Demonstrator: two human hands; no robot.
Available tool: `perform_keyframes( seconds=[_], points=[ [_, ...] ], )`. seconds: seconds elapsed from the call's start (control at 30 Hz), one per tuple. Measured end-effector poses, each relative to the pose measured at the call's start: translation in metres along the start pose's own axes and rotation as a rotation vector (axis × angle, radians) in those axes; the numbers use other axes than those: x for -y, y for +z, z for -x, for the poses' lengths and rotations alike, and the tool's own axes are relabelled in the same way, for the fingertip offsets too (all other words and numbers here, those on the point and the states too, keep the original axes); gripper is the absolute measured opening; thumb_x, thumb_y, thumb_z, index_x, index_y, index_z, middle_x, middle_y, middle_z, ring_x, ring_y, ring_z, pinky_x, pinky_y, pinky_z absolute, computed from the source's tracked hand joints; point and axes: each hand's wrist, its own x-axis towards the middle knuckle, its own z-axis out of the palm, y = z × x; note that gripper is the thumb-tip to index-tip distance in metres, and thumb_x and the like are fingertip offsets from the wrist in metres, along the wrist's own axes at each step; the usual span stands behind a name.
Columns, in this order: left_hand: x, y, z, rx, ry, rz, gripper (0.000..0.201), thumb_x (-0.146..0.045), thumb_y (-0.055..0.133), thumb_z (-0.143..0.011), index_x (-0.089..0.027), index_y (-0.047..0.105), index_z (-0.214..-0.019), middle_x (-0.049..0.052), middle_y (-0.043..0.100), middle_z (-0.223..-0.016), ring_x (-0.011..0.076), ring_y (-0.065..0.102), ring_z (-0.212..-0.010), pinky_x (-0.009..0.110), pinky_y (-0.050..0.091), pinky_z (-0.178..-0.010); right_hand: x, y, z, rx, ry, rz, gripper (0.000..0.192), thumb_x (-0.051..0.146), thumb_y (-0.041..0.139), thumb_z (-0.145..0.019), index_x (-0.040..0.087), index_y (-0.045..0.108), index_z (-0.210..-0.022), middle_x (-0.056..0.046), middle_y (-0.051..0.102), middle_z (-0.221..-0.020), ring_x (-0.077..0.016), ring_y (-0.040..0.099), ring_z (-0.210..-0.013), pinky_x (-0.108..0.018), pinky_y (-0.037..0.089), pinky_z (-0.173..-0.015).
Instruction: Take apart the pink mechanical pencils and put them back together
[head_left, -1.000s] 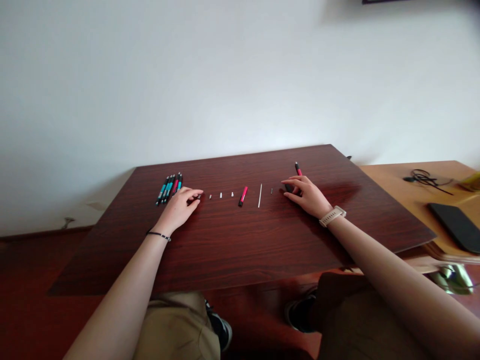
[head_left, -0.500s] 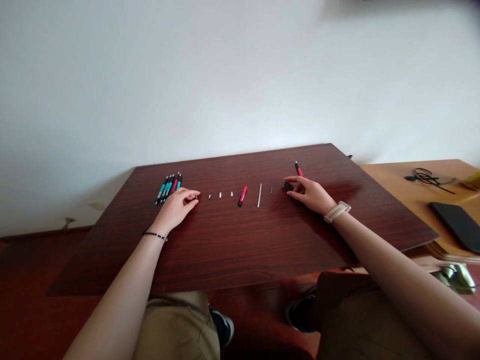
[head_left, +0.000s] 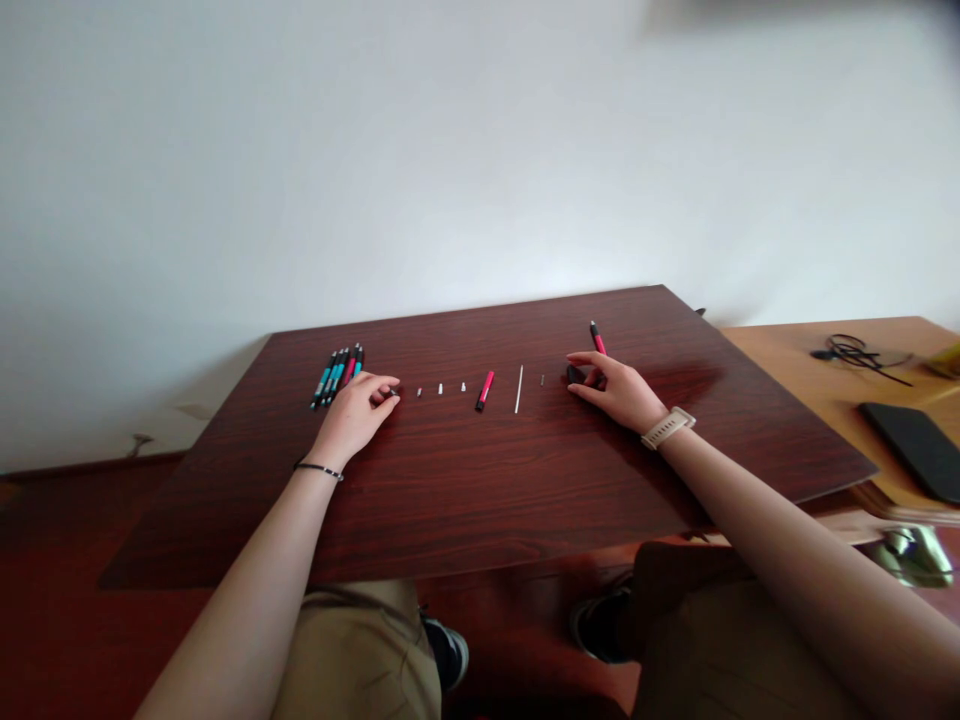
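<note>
- On the dark wooden table [head_left: 480, 480], seen from the head camera, we laid both bare hands flat near the far half of the top, with a row of small pen parts strung out between them.
- Our left hand [head_left: 356, 412] rested palm down; its fingertips [head_left: 390, 392] pinched a tiny dark part [head_left: 395, 394] against the wood, though the piece was too small for us to say what it was.
- Just beyond that hand lay a bundle of pens [head_left: 339, 375], side by side, mostly teal and black with one pink among them, close to our knuckles but not touching.
- Our right hand [head_left: 616, 388] curled loosely over a small black piece [head_left: 576, 374], the fingers touching it; we could not tell whether they truly gripped it or only covered it.
- A pink pen [head_left: 597, 338] lay just behind that hand, partly hidden by the fingers.
- Between the hands, from left to right, stood apart: three tiny pale bits [head_left: 440, 389], a pink barrel [head_left: 485, 390] with a black end, a thin white rod [head_left: 518, 389], and a small dark speck [head_left: 542, 379].
- We wore a thin black band [head_left: 319, 468] on the left wrist and a pale watch [head_left: 667, 428] on the right.
- To the right, a lighter wooden desk [head_left: 817, 390] held a black flat object [head_left: 911, 448] and a coiled cable [head_left: 855, 355].
</note>
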Motion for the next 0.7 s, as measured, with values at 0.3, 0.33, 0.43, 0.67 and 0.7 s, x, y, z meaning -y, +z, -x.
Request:
perform_keyframes(
  seconds=[0.3,0.33,0.43,0.67,0.7],
  points=[
    [-0.004,0.0004,0.0004,0.006,0.022,-0.007,0.03,-0.035,0.059,-0.098,-0.02,0.075,-0.118,0.008,0.072,-0.112,0.0216,0.068,-0.093,0.038,0.057,-0.091,-0.0038,0.0022,-0.0002,-0.005,-0.032,0.024,0.055,0.04,0.074,-0.091,0.024,0.065,-0.143,-0.004,0.071,-0.091,-0.0208,0.064,-0.074,-0.037,0.054,-0.076],
    [-0.0041,0.0004,0.0006,0.004,0.024,-0.005,0.03,-0.034,0.059,-0.098,-0.02,0.075,-0.119,0.008,0.072,-0.112,0.0216,0.069,-0.093,0.038,0.057,-0.091,-0.0037,0.0023,-0.0003,-0.006,-0.029,0.023,0.055,0.04,0.074,-0.091,0.024,0.065,-0.142,-0.004,0.071,-0.092,-0.0208,0.064,-0.074,-0.037,0.054,-0.077],
    [-0.0036,0.0006,0.001,-0.002,0.028,0.006,0.031,-0.034,0.059,-0.098,-0.019,0.074,-0.121,0.008,0.072,-0.112,0.0216,0.069,-0.094,0.038,0.057,-0.091,-0.0034,0.0025,-0.0004,-0.015,-0.033,0.02,0.054,0.041,0.074,-0.091,0.025,0.066,-0.141,-0.004,0.071,-0.091,-0.0213,0.065,-0.076,-0.037,0.054,-0.079],
    [-0.0003,0.0004,0.0014,0.008,0.031,0.016,0.032,-0.035,0.062,-0.097,-0.02,0.073,-0.123,0.008,0.072,-0.117,0.021,0.069,-0.093,0.037,0.058,-0.089,-0.0051,0.0026,-0.0004,-0.022,-0.052,0.003,0.058,0.04,0.077,-0.089,0.024,0.063,-0.143,-0.003,0.07,-0.088,-0.0219,0.066,-0.075,-0.04,0.056,-0.081],
    [0.0006,0.0006,0.0014,0.007,0.032,0.02,0.032,-0.035,0.062,-0.097,-0.02,0.073,-0.123,0.008,0.072,-0.117,0.0207,0.069,-0.093,0.037,0.058,-0.089,-0.0057,0.0028,-0.0004,-0.024,-0.056,0.003,0.059,0.04,0.077,-0.089,0.024,0.063,-0.144,-0.003,0.07,-0.089,-0.0219,0.066,-0.075,-0.04,0.057,-0.082]
  ],
)
